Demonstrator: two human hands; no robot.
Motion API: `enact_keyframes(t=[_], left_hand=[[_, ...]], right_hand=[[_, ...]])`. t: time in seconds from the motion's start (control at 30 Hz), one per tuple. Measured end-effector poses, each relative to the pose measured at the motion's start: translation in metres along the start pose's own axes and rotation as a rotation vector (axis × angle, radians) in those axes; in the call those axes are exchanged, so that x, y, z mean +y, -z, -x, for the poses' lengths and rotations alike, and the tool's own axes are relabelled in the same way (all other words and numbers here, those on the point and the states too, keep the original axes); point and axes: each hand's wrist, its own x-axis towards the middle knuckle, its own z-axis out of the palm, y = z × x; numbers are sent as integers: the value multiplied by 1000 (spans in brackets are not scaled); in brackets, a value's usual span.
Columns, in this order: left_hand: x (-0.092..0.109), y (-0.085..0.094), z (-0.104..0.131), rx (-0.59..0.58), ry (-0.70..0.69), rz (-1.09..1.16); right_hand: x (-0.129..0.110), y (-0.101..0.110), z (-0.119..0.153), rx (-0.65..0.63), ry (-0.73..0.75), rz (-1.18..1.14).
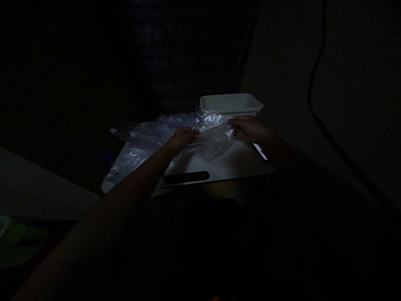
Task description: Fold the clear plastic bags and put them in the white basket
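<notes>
A clear plastic bag [213,142] is stretched between my two hands above a pale tabletop [244,163]. My left hand [183,138] pinches its left side, fingers closed. On the other side my right hand [246,127] grips the bag's right edge, with the fingers partly lost in the dark. More clear plastic bags [140,140] lie in a loose, crumpled spread on the left part of the table, beside and beyond my left forearm.
Behind the bag stands a white plastic bin [232,102]. A lit phone screen [260,151] lies by my right wrist. Near the front edge is a dark elongated slot or object [186,177]. A green basket [21,242] sits low at left. A dark cable [326,129] runs down the right wall.
</notes>
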Motion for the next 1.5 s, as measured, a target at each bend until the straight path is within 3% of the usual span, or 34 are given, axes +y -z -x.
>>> enact_keyframes(t=[0.2,0.47,0.7,0.97,1.07,1.27,1.37,1.5], left_hand=[[-2,4,-1,9,-40,-20],[-6,6,-4,-5,-58,3],[1,7,1,-154,-92,-22],[1,16,-4,-4,-137,-184],[13,15,-2,37,-175,-167],[34,11,6,174,-416,-97],[27,13,6,99,-433,-160],[2,13,2,-36,-472,-400]], right_hand=[[5,6,2,-140,-69,13],[-1,2,5,-26,-20,-137],[-2,7,1,128,36,-102],[-15,16,10,245,147,317],[-30,16,17,236,149,247],[-71,23,42,197,322,22],[-76,32,54,146,270,52],[-59,44,57,-45,126,348]])
